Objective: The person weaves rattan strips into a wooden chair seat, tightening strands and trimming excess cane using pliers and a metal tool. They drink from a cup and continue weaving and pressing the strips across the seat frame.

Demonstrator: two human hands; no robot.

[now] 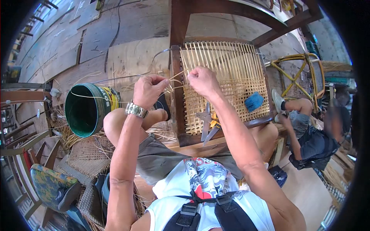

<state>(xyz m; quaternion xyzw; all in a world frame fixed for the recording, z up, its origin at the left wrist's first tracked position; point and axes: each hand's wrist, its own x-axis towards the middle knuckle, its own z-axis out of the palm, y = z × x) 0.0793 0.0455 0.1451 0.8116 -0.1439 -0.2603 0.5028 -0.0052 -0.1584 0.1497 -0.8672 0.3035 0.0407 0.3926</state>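
In the head view, a dark wooden chair frame [178, 111] lies in front of me, its seat strung with rattan cane strips [216, 57]. The near part is woven into an open lattice; the far part shows mostly lengthwise strips. My left hand [148, 90], with a metal watch on its wrist, pinches a thin cane strip [175, 75] just outside the left rail. My right hand [204, 81] is closed over the left side of the seat, fingertips at the same strip. Cutters with orange-yellow handles [214, 121] and a blue sponge-like pad [254, 102] rest on the weave.
A green bucket [83, 109] lies tipped to my left, with loose cane around it. Woven pieces [90, 154] and a camouflage-patterned cushion [50, 183] sit lower left. At right, a person [316, 134] sits near a yellowish rattan frame [296, 77].
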